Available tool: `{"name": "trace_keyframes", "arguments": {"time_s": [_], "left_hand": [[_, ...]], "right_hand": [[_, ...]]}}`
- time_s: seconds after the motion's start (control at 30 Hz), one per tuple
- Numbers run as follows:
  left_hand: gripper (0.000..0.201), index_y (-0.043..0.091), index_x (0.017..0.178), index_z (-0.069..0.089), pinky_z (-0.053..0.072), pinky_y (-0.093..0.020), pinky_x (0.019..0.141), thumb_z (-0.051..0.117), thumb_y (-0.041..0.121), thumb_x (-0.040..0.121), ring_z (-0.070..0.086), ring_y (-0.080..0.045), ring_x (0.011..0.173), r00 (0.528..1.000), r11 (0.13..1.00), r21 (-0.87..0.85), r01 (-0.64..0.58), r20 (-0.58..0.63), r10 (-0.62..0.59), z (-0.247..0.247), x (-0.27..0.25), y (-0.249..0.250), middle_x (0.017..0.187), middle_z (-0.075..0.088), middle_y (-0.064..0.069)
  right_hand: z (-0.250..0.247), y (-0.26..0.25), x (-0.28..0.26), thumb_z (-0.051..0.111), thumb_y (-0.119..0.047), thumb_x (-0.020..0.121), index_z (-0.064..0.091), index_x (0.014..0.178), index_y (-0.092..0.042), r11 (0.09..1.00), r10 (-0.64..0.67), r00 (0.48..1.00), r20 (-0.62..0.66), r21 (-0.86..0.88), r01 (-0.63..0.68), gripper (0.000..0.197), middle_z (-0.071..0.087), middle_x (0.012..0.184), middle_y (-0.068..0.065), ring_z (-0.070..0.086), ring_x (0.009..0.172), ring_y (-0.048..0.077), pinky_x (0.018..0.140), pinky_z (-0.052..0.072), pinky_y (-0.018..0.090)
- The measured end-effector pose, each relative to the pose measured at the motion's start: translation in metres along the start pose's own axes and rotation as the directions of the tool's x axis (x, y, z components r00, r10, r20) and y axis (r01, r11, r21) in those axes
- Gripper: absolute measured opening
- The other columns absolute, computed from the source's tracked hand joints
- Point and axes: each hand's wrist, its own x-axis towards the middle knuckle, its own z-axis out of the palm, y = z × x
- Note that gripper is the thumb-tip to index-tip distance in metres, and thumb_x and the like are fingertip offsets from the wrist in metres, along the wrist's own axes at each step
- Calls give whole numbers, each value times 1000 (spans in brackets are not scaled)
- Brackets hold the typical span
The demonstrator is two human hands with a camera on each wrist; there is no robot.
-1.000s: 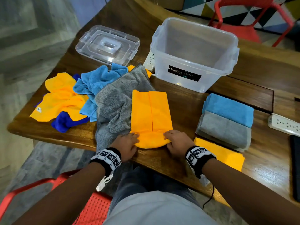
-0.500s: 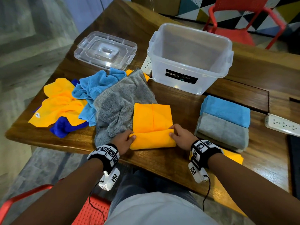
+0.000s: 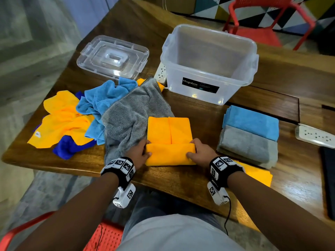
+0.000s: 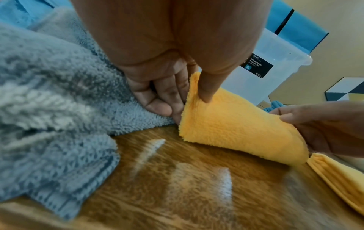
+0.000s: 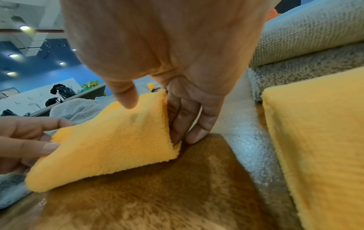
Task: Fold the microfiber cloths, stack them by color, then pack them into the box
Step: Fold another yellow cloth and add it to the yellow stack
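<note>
An orange cloth [image 3: 169,140] lies folded in a strip near the table's front edge, its near end turned up and over. My left hand [image 3: 140,154] pinches the left end of that flap [image 4: 226,124], thumb on top, fingers beneath. My right hand [image 3: 196,153] pinches the right end [image 5: 118,140] the same way. The clear plastic box [image 3: 210,64] stands open behind it, with nothing inside. Right of my hands sit folded blue [image 3: 251,122], grey [image 3: 248,145] and orange [image 3: 257,173] cloths. Unfolded grey [image 3: 132,113], light blue [image 3: 101,98], orange [image 3: 61,120] and dark blue [image 3: 68,145] cloths lie heaped at left.
The box's clear lid [image 3: 112,57] lies at the back left. One white power strip [image 3: 160,72] sits between lid and box, another [image 3: 315,135] at the right edge by a dark flat object [image 3: 329,182]. Red chairs stand behind the table [image 3: 268,19] and beneath me [image 3: 101,238].
Both hands have lifted the orange cloth's near end and carried it away from me over the strip, so the fold is now wider. The head camera has drawn closer.
</note>
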Motion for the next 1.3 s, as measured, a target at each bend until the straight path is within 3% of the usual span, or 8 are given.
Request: {"name": "trace_keyframes", "arguments": {"time_s": [0.17,0.33,0.6,0.83,0.93,1.07,1.13,1.3], "left_hand": [[41,21,133,39,45,-32,72,57,24,96,61,-28,91,1000,998,65,-8,-10,8,3,2,-1,110,64,-9],[39,21,134,38,43,-31,72,53,23,98,59,-26,87,1000,996,94,-4,-13,6,3,5,-1,109,63,-10],[34,19,136,34,35,-30,58,43,22,103,49,-18,69,1000,988,152,27,6,-28,-1,8,7,95,57,-9],[34,20,135,34,46,-35,65,43,23,102,57,-26,75,997,985,154,77,-3,-78,2,8,10,98,62,-13],[36,19,137,33,44,-32,62,43,23,103,56,-24,73,996,988,135,82,19,-85,0,9,12,95,61,-12],[36,20,135,34,41,-31,73,44,32,102,55,-26,85,992,992,43,119,22,-120,-1,12,12,113,59,-14],[36,21,134,35,41,-32,73,42,38,102,54,-26,85,990,990,30,135,21,-136,0,14,11,111,60,-13],[34,19,132,37,39,-31,66,42,35,103,54,-25,78,992,989,75,123,-27,-122,4,14,9,94,57,-6]], "right_hand": [[5,1,0,54,-36,98,34,138,-20,996,-6,996,-94,-87,-2,48,61,108,9,62,93,27,76,53,39],[6,-2,4,53,-34,100,34,137,-20,991,-14,996,-89,-130,2,44,62,111,11,62,97,29,78,52,40],[9,-4,10,53,-33,99,36,133,-20,991,18,993,-116,-130,-33,40,61,115,12,62,101,31,77,49,39],[10,-5,12,51,-32,101,35,135,-18,988,28,995,-99,-146,-43,41,61,117,14,61,103,32,74,44,35],[9,-7,13,50,-30,101,34,137,-17,988,39,996,-86,-146,-51,42,60,118,14,61,103,32,74,43,35],[9,-9,14,48,-31,102,34,136,-14,991,37,996,-80,-128,-47,41,60,112,15,60,91,30,69,43,35],[9,-8,15,47,-32,101,36,133,-14,992,41,996,-82,-116,-51,39,60,108,14,57,83,27,67,44,35],[10,-9,16,47,-32,101,36,133,-13,994,56,996,-69,-86,-61,39,61,112,15,61,91,30,69,46,35]]}}
